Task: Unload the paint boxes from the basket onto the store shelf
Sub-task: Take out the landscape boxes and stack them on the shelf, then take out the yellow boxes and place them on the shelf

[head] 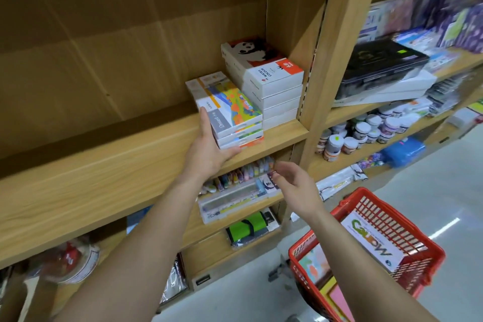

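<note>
Two stacks sit on the shelf [104,165] already: three colour boxes [230,112] touching a taller panda stack [264,78]. Your left hand [209,146] is on the colour stack, fingers straight and together against its left side, thumb at the front. Right hand [292,183] hangs free below the shelf edge, fingers loosely curled, pinching nothing. Basket [366,206] isn't empty — one big white box [371,240], probably a few more, too blurred to count. Roughly mid-job.

The red basket [376,206] is being cut off by the bottom edge; far-right shelf goods [449,21] are being blurred.
</note>
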`<state>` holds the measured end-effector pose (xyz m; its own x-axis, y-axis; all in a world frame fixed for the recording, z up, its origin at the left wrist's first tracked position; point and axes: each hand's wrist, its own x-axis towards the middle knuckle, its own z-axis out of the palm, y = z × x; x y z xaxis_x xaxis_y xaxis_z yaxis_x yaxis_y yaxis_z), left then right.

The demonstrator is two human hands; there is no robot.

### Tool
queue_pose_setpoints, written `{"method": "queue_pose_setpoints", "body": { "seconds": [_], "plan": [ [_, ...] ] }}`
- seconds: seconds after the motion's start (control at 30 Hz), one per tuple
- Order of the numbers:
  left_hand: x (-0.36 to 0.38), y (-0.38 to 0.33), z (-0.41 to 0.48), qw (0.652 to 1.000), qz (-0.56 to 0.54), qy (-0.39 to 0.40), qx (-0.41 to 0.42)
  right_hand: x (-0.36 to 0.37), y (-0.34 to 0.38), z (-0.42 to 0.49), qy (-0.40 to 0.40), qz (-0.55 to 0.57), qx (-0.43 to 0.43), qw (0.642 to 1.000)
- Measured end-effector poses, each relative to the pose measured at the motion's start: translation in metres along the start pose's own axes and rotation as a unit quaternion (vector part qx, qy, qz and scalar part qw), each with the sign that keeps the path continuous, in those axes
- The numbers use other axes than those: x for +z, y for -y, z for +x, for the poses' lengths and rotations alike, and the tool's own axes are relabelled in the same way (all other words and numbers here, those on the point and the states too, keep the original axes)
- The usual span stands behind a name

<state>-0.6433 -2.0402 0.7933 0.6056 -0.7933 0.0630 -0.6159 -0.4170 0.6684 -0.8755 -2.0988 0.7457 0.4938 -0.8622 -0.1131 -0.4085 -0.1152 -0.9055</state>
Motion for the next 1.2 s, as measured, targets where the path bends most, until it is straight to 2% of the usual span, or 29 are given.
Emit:
{"method": "queue_pose_setpoints", "body": {
  "seconds": [0.2,0.27,0.37,0.43,0.47,0.53,0.63,0.73,0.93,1.07,1.2],
  "plan": [
    [-0.001,-0.005,0.022,1.0,0.029,0.002,-0.009,-0.013,-0.028,0.005,0.019,-0.125,0.008,0.992],
    [0.002,-0.011,0.011,0.999,0.038,-0.036,-0.001,-0.02,-0.039,0.005,0.033,-0.162,0.017,0.986],
    [0.018,-0.013,-0.033,0.982,0.028,-0.163,0.091,-0.036,-0.061,0.0,0.047,-0.205,0.039,0.977],
    [0.041,-0.011,-0.071,0.97,0.006,-0.186,0.158,-0.052,-0.085,-0.007,0.043,-0.23,0.069,0.97],
    [0.057,-0.009,-0.089,0.971,0.003,-0.157,0.182,-0.061,-0.101,-0.011,0.041,-0.239,0.086,0.966],
    [0.095,-0.002,-0.114,0.978,0.019,-0.041,0.202,-0.08,-0.136,-0.024,0.036,-0.25,0.123,0.96],
    [0.158,0.009,-0.128,0.973,0.057,0.162,0.151,-0.108,-0.193,-0.049,0.01,-0.234,0.198,0.952],
    [0.22,0.014,-0.131,0.944,0.079,0.304,0.103,-0.127,-0.246,-0.074,-0.026,-0.212,0.267,0.94],
    [0.349,0.008,-0.14,0.898,0.074,0.424,0.094,-0.142,-0.332,-0.116,-0.125,-0.17,0.366,0.906],
    [0.448,0.013,-0.145,0.86,0.071,0.503,0.056,-0.14,-0.378,-0.138,-0.225,-0.154,0.371,0.888],
    [0.536,0.035,-0.154,0.844,0.093,0.528,-0.001,-0.12,-0.415,-0.149,-0.29,-0.136,0.363,0.875]
  ]
}}
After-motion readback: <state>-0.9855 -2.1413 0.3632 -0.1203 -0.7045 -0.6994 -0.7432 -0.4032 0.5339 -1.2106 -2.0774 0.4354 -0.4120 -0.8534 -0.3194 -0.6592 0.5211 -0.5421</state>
